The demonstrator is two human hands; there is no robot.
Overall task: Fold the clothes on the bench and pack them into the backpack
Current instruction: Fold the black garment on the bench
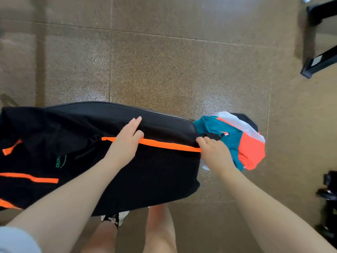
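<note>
A black garment with orange stripes (149, 172) lies spread along the black padded bench (164, 121), covering most of it and hanging over the near edge. My left hand (125, 141) rests flat on the garment near its orange stripe, fingers straight. My right hand (215, 152) pinches the garment's right edge at the end of the stripe. A teal, orange and white garment (244, 143) lies bunched at the bench's right end, just beyond my right hand. No backpack is recognisable in view.
Brown speckled floor tiles (164, 61) lie beyond the bench. Black metal frame legs (317, 66) stand at the upper right, and dark equipment (328, 194) sits at the right edge. My legs (156, 230) are close to the bench's near side.
</note>
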